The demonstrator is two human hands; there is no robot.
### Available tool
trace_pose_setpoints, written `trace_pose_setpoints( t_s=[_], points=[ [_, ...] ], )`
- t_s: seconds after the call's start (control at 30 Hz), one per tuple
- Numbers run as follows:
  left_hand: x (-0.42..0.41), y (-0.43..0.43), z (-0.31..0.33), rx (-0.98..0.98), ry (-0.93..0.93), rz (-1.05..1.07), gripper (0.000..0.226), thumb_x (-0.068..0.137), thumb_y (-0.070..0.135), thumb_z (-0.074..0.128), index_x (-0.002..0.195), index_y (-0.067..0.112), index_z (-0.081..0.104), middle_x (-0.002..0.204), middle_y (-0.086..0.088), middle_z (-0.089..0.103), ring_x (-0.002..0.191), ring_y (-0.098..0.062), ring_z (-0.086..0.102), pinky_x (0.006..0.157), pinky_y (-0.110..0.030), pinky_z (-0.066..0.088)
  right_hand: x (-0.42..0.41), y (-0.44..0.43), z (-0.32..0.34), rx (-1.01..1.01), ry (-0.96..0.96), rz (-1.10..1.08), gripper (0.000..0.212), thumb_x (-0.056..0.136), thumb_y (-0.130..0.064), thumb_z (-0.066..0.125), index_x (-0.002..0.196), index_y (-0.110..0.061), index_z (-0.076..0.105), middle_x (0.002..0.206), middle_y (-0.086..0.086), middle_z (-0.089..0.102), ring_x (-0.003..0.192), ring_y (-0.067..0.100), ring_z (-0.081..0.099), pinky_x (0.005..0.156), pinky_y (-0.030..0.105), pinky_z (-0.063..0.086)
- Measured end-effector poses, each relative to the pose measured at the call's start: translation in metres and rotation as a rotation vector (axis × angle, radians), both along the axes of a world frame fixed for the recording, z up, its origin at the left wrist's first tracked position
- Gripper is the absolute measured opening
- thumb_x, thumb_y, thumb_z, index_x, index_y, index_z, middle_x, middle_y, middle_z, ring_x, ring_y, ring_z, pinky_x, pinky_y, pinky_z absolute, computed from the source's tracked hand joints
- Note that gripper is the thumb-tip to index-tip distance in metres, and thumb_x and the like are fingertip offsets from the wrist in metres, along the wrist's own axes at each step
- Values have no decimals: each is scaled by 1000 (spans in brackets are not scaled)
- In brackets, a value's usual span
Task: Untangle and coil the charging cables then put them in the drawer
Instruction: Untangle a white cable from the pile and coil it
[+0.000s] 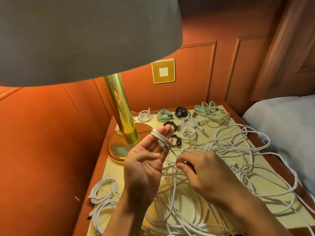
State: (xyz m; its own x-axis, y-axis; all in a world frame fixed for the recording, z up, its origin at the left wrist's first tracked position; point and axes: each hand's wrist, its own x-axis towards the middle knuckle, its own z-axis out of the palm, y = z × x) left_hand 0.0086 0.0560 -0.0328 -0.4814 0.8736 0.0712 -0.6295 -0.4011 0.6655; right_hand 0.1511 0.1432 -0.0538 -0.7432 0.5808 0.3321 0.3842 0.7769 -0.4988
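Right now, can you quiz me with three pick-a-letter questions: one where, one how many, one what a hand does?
1. Where on the table is the lamp? A back left. B front right. C middle.
2. How many teal coils? A one. B two. C five.
3. What does the left hand hold? A nothing. B a teal coil. C a white cable.
Answers: 1 A, it stands at the back left corner. 2 B, both lie in the back row. 3 C, white loops wrap its fingers.
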Motion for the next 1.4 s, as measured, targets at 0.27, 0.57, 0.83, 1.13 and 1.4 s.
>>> trace_pose_setpoints(
  t_s=[0.27, 0.57, 0.83, 1.13, 1.4],
  points=[
    [2, -1, -11, -116, 579, 174, 71, 67, -2, 47, 135, 12, 61, 133, 2, 69, 132, -14, 58, 106, -23, 47, 8, -8, 6, -75, 199, -70, 7, 94, -29, 68, 91, -27, 74, 81, -18, 68, 76, 4, 64, 72, 30, 54],
    [-11, 4, -22, -294, 970, 206, 76, 63, -2, 47, 134, 18, 64, 133, 14, 67, 132, -1, 54, 110, -22, 44, 15, -11, 20, -758, 616, -66, 20, 87, -33, 68, 95, -18, 78, 52, -7, 57, 49, 7, 55, 56, 24, 49],
    [-10, 4, -24, -311, 1210, 191, 71, 63, -2, 47, 127, 20, 69, 129, 15, 68, 129, -5, 57, 106, -27, 49, 15, -11, 12, 100, 455, 45, 9, 92, -15, 71, 98, -14, 78, 75, -6, 59, 63, 9, 53, 54, 22, 44],
    [1, 3, -17, -301, 1305, -3, 55, 63, -4, 45, 103, 15, 78, 101, 9, 75, 105, -12, 67, 93, -32, 54, 26, 0, 13, 206, 610, -47, 17, 89, -16, 74, 105, -11, 80, 82, -3, 69, 66, 8, 62, 55, 21, 49],
    [8, 0, -7, -348, 1136, -106, 51, 59, 3, 46, 92, 18, 81, 99, 5, 78, 109, -11, 68, 91, -22, 53, 29, 7, 12, 175, 650, -176, 16, 87, -23, 80, 99, -13, 80, 87, -6, 73, 78, 3, 67, 65, 19, 53]
  ],
)
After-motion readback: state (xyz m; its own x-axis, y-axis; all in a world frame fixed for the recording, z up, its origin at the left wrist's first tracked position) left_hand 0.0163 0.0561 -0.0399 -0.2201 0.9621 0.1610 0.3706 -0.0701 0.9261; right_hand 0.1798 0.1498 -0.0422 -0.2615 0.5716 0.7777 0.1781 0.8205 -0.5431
